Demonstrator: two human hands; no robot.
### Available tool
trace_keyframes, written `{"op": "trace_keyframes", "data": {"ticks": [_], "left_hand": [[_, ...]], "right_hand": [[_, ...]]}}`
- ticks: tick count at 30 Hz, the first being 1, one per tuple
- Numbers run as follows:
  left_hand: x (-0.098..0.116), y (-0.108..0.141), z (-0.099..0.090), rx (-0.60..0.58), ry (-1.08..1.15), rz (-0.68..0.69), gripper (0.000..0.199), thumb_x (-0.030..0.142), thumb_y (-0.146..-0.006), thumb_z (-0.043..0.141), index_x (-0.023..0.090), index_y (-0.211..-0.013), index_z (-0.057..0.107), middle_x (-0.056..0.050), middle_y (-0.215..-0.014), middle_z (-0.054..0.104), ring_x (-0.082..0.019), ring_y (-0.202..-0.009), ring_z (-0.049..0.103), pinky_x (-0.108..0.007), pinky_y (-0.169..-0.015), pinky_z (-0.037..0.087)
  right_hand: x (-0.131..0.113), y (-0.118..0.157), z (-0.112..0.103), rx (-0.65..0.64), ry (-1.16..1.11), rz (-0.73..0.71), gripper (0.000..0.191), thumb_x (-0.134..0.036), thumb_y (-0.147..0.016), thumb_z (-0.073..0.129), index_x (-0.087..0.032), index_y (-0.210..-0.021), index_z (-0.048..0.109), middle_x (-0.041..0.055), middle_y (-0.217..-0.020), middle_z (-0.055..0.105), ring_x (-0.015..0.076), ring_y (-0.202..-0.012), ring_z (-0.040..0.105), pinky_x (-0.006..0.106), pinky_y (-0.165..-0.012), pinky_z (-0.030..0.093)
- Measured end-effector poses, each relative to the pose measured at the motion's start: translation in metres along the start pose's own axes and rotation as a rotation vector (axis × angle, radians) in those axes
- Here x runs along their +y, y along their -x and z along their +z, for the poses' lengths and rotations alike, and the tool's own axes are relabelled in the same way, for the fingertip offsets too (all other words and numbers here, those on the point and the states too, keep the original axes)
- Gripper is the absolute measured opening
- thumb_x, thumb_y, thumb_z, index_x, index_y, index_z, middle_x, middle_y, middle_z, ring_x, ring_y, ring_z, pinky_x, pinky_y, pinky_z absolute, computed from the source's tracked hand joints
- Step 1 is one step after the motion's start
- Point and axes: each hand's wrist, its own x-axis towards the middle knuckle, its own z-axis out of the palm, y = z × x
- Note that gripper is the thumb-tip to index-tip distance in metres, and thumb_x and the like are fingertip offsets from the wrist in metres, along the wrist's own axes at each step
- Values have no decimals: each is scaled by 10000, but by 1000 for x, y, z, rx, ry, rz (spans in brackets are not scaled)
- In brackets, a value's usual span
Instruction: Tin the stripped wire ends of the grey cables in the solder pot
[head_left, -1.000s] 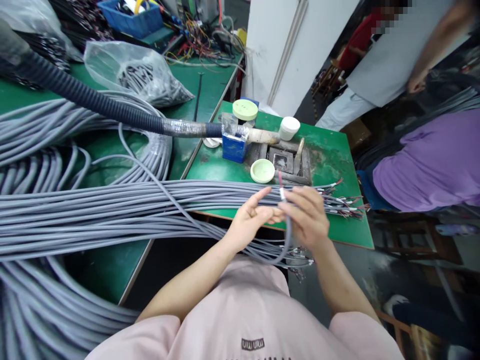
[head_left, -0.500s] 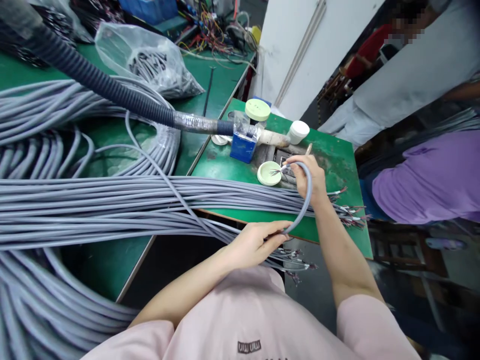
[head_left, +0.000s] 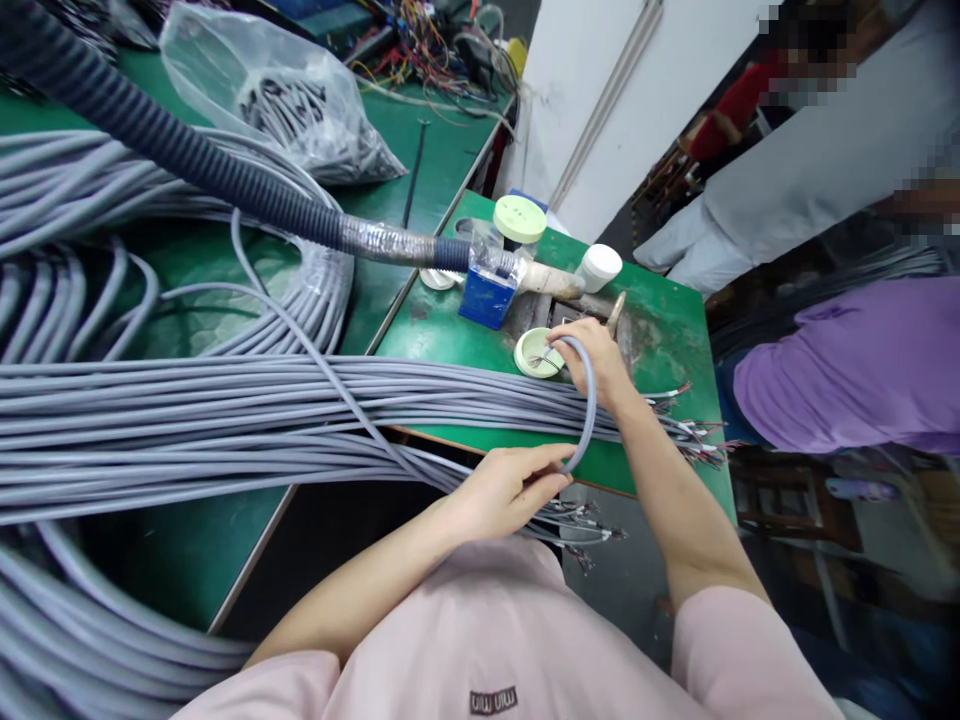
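Near its stripped end, a grey cable (head_left: 589, 400) is pinched in my right hand (head_left: 596, 362). Its fine bare wires reach into a shallow pale-green dish (head_left: 523, 372) on the green board. My left hand (head_left: 517, 488) grips the same cable lower down, so the cable arches between the two hands. Under and beside my right hand runs a bundle of grey cables (head_left: 450, 385) with frayed ends at the right. Behind the hand is a dark, stained metal block (head_left: 566, 315), with a pointed rod (head_left: 616, 308) standing at its right.
A ribbed hose (head_left: 285, 205) crosses overhead to a blue box (head_left: 486, 298). Close by stand a lidded green jar (head_left: 519, 218) and a white jar (head_left: 599, 266). Cable coils (head_left: 307, 300) and a plastic bag of cable pieces (head_left: 292, 110) lie left. A person in purple (head_left: 832, 360) is at right.
My right hand has moved left and slightly down, bringing the wire tips from the dish's right edge into it. My left hand keeps its grip, nearly still. The view has shifted slightly.
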Motion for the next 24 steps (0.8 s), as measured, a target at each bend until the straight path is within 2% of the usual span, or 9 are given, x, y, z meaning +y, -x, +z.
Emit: {"op": "trace_keyframes", "data": {"ticks": [6, 11, 13, 16, 20, 24], "left_hand": [[-1, 1, -1, 0, 11, -16, 321, 318, -928, 441, 186, -1162, 616, -21, -874, 685, -130, -770, 613, -199, -673, 458], [-5, 3, -2, 10, -27, 9, 380, 306, -935, 445, 199, -1285, 546, -34, -974, 710, -145, -868, 652, -241, -794, 489], [-9, 3, -2, 56, -66, 43, 391, 296, -929, 463, 200, -1302, 529, -50, -1052, 710, -162, -950, 658, -274, -869, 490], [-14, 0, -3, 147, -162, 82, 418, 267, -910, 497, 193, -1321, 505, -81, -1126, 690, -182, -974, 657, -315, -887, 505], [-18, -7, -6, 234, -304, 110, 451, 268, -894, 527, 171, -1332, 483, -113, -1167, 668, -208, -962, 653, -366, -881, 523], [-17, -14, -9, 231, -389, 129, 470, 277, -900, 517, 152, -1349, 457, -128, -1209, 650, -236, -1055, 633, -399, -927, 513]], "right_hand": [[-1, 0, 2, -16, 6, 9, 205, -311, -916, 479, -252, -970, 668, 50, -924, 658, 220, -914, 581, 397, -877, 432], [1, 0, -23, 104, 28, 13, 225, -359, -935, 458, -250, -959, 653, 41, -945, 689, 213, -941, 597, 386, -898, 434], [9, 0, -37, 186, 66, 46, 229, -362, -940, 450, -245, -956, 646, 39, -942, 702, 219, -959, 596, 387, -899, 435], [30, -2, -49, 251, 134, 88, 226, -360, -936, 452, -238, -933, 643, 39, -920, 706, 222, -931, 597, 380, -859, 449], [61, -5, -43, 228, 174, 127, 230, -360, -932, 443, -241, -905, 638, 35, -888, 709, 218, -869, 596, 364, -800, 457], [79, -9, -31, 190, 187, 151, 231, -356, -925, 443, -240, -879, 637, 35, -855, 712, 226, -844, 602, 366, -777, 453]]}}
